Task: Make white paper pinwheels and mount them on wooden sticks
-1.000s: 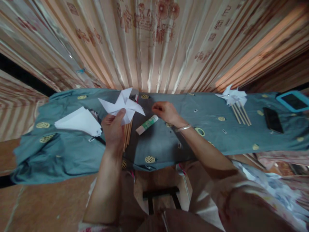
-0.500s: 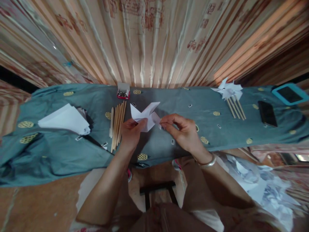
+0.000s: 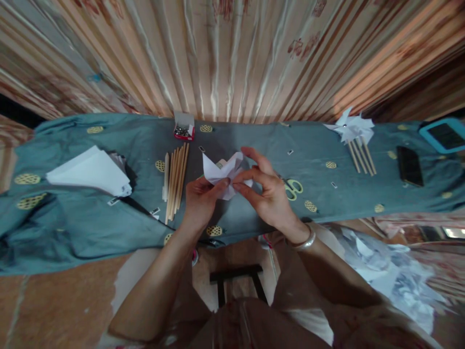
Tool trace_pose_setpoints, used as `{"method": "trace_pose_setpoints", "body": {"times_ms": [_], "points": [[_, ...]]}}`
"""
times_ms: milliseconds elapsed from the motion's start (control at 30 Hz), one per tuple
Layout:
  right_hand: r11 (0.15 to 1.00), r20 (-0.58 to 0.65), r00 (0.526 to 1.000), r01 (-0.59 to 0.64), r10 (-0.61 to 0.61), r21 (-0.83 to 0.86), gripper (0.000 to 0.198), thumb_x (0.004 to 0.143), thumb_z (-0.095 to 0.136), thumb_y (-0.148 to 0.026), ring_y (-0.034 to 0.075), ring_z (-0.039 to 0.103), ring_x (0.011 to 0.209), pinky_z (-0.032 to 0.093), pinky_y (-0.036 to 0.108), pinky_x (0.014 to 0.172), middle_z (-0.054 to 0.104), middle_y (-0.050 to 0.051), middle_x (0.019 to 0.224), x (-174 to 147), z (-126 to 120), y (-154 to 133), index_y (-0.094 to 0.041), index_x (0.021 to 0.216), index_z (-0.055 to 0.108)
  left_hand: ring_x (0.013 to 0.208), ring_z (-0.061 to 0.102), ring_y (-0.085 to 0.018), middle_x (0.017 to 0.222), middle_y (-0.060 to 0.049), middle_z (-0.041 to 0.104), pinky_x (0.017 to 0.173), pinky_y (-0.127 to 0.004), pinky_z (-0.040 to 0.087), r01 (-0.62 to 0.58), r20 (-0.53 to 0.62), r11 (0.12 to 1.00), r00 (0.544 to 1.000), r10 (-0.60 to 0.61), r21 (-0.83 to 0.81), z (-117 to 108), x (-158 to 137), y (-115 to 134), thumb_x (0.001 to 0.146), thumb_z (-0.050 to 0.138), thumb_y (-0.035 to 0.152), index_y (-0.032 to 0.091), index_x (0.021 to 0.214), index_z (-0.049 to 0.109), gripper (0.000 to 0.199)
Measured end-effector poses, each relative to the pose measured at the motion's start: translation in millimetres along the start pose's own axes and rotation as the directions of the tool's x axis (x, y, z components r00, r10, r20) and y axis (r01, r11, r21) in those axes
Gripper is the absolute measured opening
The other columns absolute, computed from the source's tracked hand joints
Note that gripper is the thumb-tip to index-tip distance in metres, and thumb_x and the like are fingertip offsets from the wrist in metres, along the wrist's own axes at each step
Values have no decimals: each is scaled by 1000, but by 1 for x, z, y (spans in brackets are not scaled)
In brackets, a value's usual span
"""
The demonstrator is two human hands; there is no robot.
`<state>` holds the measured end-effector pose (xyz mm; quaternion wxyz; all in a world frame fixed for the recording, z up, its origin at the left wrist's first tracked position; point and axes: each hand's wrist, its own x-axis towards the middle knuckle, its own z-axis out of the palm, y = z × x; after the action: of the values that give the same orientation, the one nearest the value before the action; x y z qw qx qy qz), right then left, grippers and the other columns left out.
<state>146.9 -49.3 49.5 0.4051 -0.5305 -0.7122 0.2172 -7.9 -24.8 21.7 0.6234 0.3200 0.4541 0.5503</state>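
A white paper pinwheel [image 3: 225, 170] is held over the middle of the table. My left hand [image 3: 202, 196] grips its lower left part, thumb on top near the centre. From the right, my right hand [image 3: 269, 193] pinches at the pinwheel's centre with thumb and index finger, the other fingers bent above the blades. Whether a small pin sits between those fingertips is too fine to tell. Just left of my left hand lies a row of wooden sticks [image 3: 177, 182]. Green-handled scissors [image 3: 292, 189] rest beside my right hand.
An open small box of metal pins [image 3: 184, 127] stands at the back. Stacked white paper [image 3: 90, 170] lies left. Finished pinwheels on sticks [image 3: 352, 131], a black phone [image 3: 410, 166] and a blue-framed tablet [image 3: 443, 135] are right. A bag of white paper pinwheels [image 3: 392, 281] sits below the table's right side.
My right hand has moved left from the pinwheel's right blade to its centre, and the blades look more folded inward. The scissors have come into view beside it.
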Motion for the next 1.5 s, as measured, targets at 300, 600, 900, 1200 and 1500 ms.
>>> {"method": "trace_pose_setpoints", "body": {"times_ms": [300, 600, 900, 1200, 1500], "points": [[995, -1, 999, -39, 40, 89, 5, 91, 68, -26, 24, 52, 141, 41, 49, 119, 56, 3, 149, 3, 3, 5, -28, 91, 73, 64, 65, -15, 74, -4, 77, 64, -29, 53, 2, 26, 1000, 1000, -2, 12, 1, -4, 2, 55, 90, 29, 21, 71, 81, 20], [979, 30, 995, -102, 99, 175, 3, 89, 70, -26, 25, 52, 141, 41, 48, 119, 59, 3, 147, 4, 7, 9, -27, 89, 73, 65, 67, -17, 75, -5, 78, 64, -30, 54, 4, 8, 1000, 1000, -4, -3, 1, -5, 4, 56, 87, 24, 21, 72, 81, 17], [909, 25, 992, -121, 121, 398, 2, 84, 75, -26, 24, 55, 138, 40, 45, 118, 61, 4, 144, 4, 11, 14, -25, 85, 75, 63, 65, -14, 74, -2, 77, 62, -26, 52, -13, 35, 999, 999, 11, 38, -1, -6, 4, 57, 88, 27, 20, 73, 81, 19], [881, 19, 988, -146, 154, 449, 2, 82, 77, -27, 24, 55, 136, 41, 44, 117, 64, 1, 141, 4, 12, 14, -27, 84, 77, 65, 65, -14, 75, -2, 77, 63, -27, 52, -7, 43, 999, 999, 5, 38, -1, -6, 3, 58, 88, 29, 20, 74, 80, 20], [865, 22, 987, -151, 160, 479, 3, 82, 77, -28, 26, 56, 136, 39, 46, 117, 63, 2, 141, 3, 12, 13, -26, 84, 77, 62, 63, -12, 72, 0, 77, 61, -25, 51, -1, 42, 1000, 999, 1, 6, -1, -6, 4, 57, 87, 23, 20, 72, 81, 17]]}}
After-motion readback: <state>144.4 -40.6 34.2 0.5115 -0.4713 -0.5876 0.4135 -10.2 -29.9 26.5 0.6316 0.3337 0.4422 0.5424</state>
